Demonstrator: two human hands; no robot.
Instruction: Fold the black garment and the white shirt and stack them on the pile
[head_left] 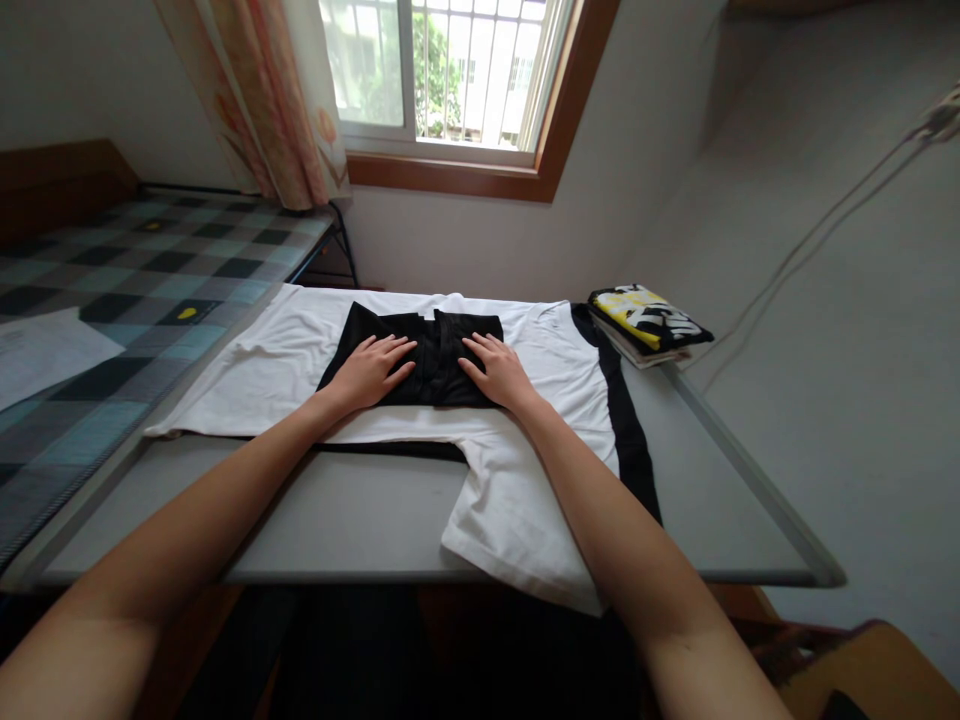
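A black folded garment [427,385] lies across the middle of a white T-shirt [281,350], which is spread out flat. Resting palm down on the garment's left part is my left hand [373,370], fingers stretched and slightly apart. My right hand [496,368] lies flat on its right part with the fingers spread. The two hands are a short gap apart. One white sleeve [517,510] hangs over the table's front edge. Another black cloth [630,425] shows from beneath the shirt at its right side and along the lower hem.
The grey table [360,515] has a raised rim. A stack of folded clothes [649,325], black, yellow and white on top, sits at its back right corner. To the left is a checked mattress [225,265] with a white paper [52,350]. Behind are a window and a curtain [270,110].
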